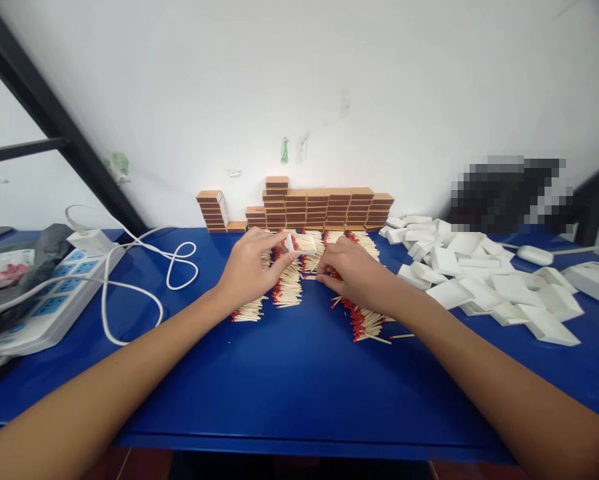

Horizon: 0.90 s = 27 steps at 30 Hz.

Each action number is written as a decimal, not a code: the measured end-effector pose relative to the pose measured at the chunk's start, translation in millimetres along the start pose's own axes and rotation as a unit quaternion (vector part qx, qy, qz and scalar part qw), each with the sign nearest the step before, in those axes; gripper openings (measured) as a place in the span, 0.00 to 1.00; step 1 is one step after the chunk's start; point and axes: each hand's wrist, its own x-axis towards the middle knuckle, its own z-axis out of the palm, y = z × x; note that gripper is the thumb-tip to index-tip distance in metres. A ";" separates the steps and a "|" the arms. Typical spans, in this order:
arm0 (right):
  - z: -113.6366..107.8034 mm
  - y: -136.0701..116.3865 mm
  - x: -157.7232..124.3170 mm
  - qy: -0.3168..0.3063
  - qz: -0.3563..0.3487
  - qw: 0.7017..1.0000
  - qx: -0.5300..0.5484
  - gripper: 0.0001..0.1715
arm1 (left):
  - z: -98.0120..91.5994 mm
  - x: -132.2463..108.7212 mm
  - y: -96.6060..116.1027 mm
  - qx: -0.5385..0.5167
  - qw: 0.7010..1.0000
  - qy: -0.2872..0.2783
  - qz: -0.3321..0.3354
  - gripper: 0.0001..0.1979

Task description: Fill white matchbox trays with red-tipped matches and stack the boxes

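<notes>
Between the thumb and fingers of my left hand [252,263] is a white matchbox tray [304,245], held tilted above the matches, with some matches inside it. My right hand [352,272] is closed in a pinch just to the right of the tray, low over the matches; whether anything is in its fingertips is hidden. Several rows of red-tipped matches [286,288] lie beneath and between my hands. Another heap of matches [366,323] spreads out below my right wrist, with a few loose sticks beside it.
Brown matchboxes [326,210] stand stacked against the wall, with a separate stack [212,212] at their left. White empty trays [494,273] are piled on the right. A power strip [64,300] and looped white cable [106,300] lie left on the blue table [279,387].
</notes>
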 end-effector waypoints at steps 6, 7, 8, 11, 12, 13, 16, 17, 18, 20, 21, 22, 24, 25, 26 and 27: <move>-5.5 -0.6 0.7 0.008 -0.031 0.999 0.013 0.08 | -1.2 1.1 0.1 0.010 1.000 -0.001 -0.002 0.15; -8.3 0.2 0.7 0.016 -0.033 0.999 0.015 0.08 | -1.7 1.5 0.8 0.015 1.000 -0.001 -0.003 0.14; -11.8 1.2 0.5 0.025 -0.033 0.999 0.015 0.08 | -2.2 2.0 1.4 0.021 1.000 -0.003 -0.004 0.13; -23.5 3.8 -0.8 0.059 -0.025 0.998 0.012 0.09 | -3.0 2.6 2.1 0.040 0.999 -0.003 -0.008 0.12; -26.9 4.1 -1.3 0.077 -0.022 0.997 0.010 0.09 | -3.0 2.5 1.8 0.047 0.999 -0.004 -0.011 0.12; -29.5 4.0 -1.7 0.099 -0.022 0.995 0.007 0.08 | -2.8 2.2 1.3 0.052 0.999 -0.005 -0.012 0.12; -32.0 1.4 -1.6 0.170 -0.031 0.985 0.000 0.06 | -1.6 1.1 -0.8 0.046 0.999 -0.003 -0.002 0.12; -31.3 -0.1 -1.4 0.188 -0.036 0.982 0.001 0.06 | -1.1 0.7 -1.3 0.036 0.999 -0.001 0.008 0.13; -30.0 -1.6 -1.0 0.200 -0.040 0.979 0.003 0.06 | -0.6 0.3 -1.6 0.023 1.000 -0.001 0.020 0.15; -27.1 -4.5 -0.4 0.211 -0.048 0.976 0.012 0.05 | 0.1 -0.2 -1.4 0.002 0.999 -0.007 0.039 0.16; -25.9 -5.7 -0.2 0.211 -0.053 0.976 0.018 0.05 | 0.2 -0.3 -1.0 -0.004 0.999 -0.011 0.043 0.16; -24.9 -6.8 -0.1 0.210 -0.059 0.976 0.023 0.05 | 0.1 -0.4 -0.5 -0.007 0.999 -0.014 0.045 0.17; -24.0 -8.3 -0.1 0.205 -0.071 0.976 0.030 0.05 | -0.5 -0.2 0.6 -0.011 0.999 -0.014 0.048 0.16; -24.0 -8.9 -0.1 0.203 -0.076 0.976 0.032 0.05 | -0.9 -0.1 1.2 -0.014 0.999 -0.012 0.049 0.16; -24.1 -9.3 -0.1 0.202 -0.079 0.976 0.032 0.05 | -1.2 0.1 1.8 -0.018 0.999 -0.011 0.050 0.16; -24.2 -9.7 -0.1 0.201 -0.081 0.976 0.031 0.04 | -1.4 0.2 2.3 -0.021 0.998 -0.010 0.051 0.16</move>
